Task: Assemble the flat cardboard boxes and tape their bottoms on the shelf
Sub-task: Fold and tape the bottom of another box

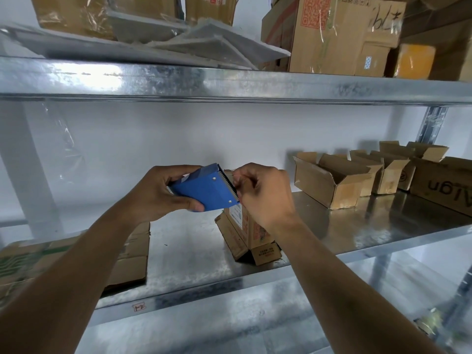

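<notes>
Two hands meet in front of me, above the metal shelf (357, 226). My left hand (158, 192) is wrapped around the blue tape dispenser (204, 191), thumb underneath and fingers over the top, and it tips the toothed edge toward the other hand. I judge that tilt is there to offer up the tape end. My right hand (260, 192) is pinched at that serrated blade, fingertips closed together as if picking at the loose end of clear tape; the tape itself is too faint for me to make out.

Just below and behind my right hand stands the small printed box (251, 233), set up on the shelf with its flaps at the lower end. It looks parked there so the bottom seam is within reach once tape is pulled free, though I cannot tell whether any strip is already on it.

Under my left forearm lies a stack of flat cardboard (127, 261), not yet folded up. Well off to the right of my right hand sits a row of open assembled boxes (339, 180), pushed to the far end, I think to keep the working spot free.
</notes>
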